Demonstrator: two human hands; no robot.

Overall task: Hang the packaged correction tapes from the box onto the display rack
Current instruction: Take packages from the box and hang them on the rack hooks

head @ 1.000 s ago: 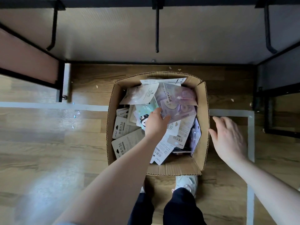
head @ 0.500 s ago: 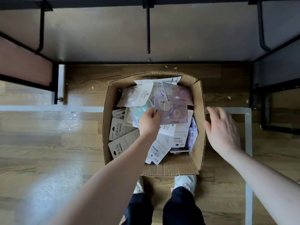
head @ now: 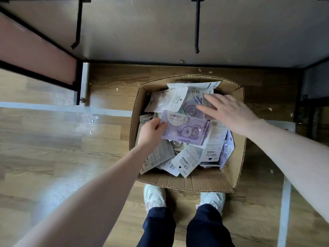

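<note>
An open cardboard box (head: pixel 238 168) stands on the wooden floor, filled with several packaged correction tapes in white, purple and teal. My left hand (head: pixel 151 134) pinches the left edge of a purple correction tape pack (head: pixel 187 129), lifted a little above the pile. My right hand (head: pixel 229 111) reaches over the box's far right part with fingers straight, its fingertips touching another purple pack (head: pixel 191 107). Black rack hooks (head: pixel 196 32) hang from the display rack above the box.
A grey back panel (head: pixel 142 29) of the rack fills the top. A black-framed panel (head: pixel 35 54) stands at the left and a black frame (head: pixel 313 107) at the right. My two white shoes (head: pixel 154 196) are just in front of the box.
My left hand has pulled the purple pack out of the pile and toward the left. My right hand moved from outside the box's right wall to over the packs inside.
</note>
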